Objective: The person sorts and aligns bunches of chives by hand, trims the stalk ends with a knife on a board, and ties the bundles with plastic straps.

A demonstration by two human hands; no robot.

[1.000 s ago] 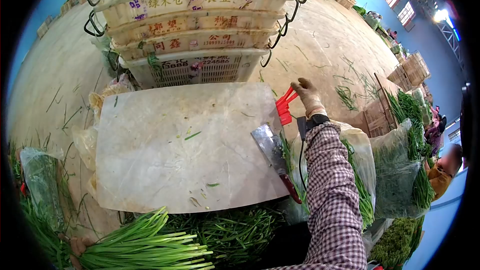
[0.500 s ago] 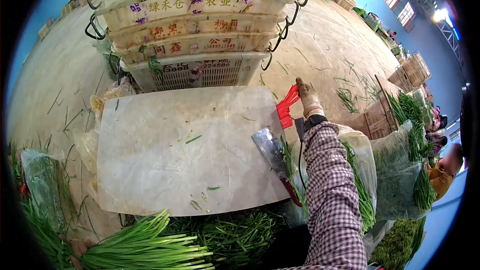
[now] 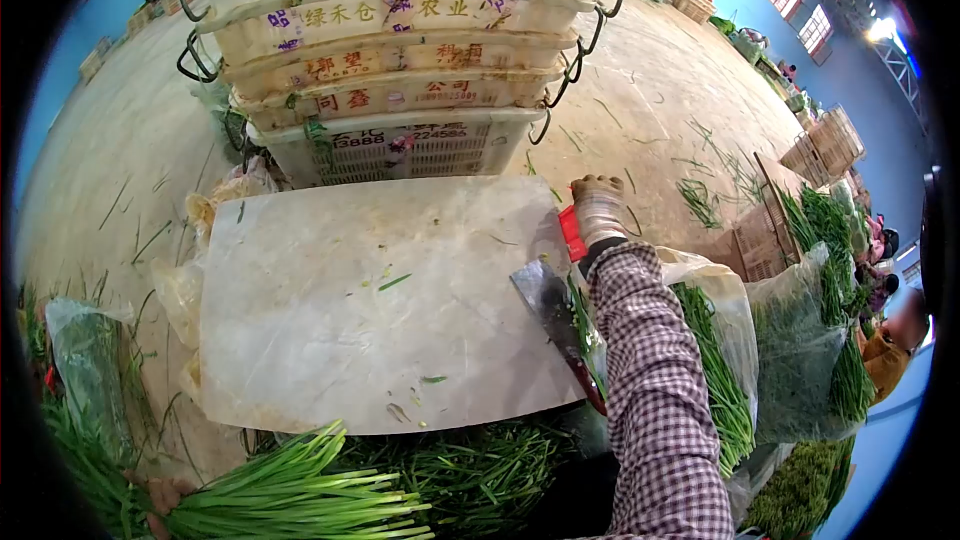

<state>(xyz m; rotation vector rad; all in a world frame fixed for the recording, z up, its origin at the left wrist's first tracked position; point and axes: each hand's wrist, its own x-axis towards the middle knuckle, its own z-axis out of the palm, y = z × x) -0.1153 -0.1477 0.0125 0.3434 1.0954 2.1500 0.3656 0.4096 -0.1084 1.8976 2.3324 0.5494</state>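
At the lower left, my left hand [image 3: 165, 502] is closed around a bunch of long green chives [image 3: 290, 495]; its fingers are partly hidden by the stalks. My right hand [image 3: 600, 205], in a pale work glove, is at the far right corner of the pale board [image 3: 370, 310]. Its fingers are curled over a bundle of red strips [image 3: 572, 233], mostly covered by the glove. A cleaver [image 3: 552, 312] with a dark red handle lies along the board's right edge, near my right forearm. Small green scraps are scattered on the board.
Stacked white plastic crates [image 3: 400, 70] with metal handles stand behind the board. Loose green cuttings [image 3: 470, 475] lie below its front edge. Bagged greens [image 3: 800, 340] stand on the right, with another bag [image 3: 90, 370] on the left. A person [image 3: 890, 345] is at the far right.
My right hand has come down and slightly left over the red strips, covering most of the fan that showed before. My left hand and the chives have hardly moved.
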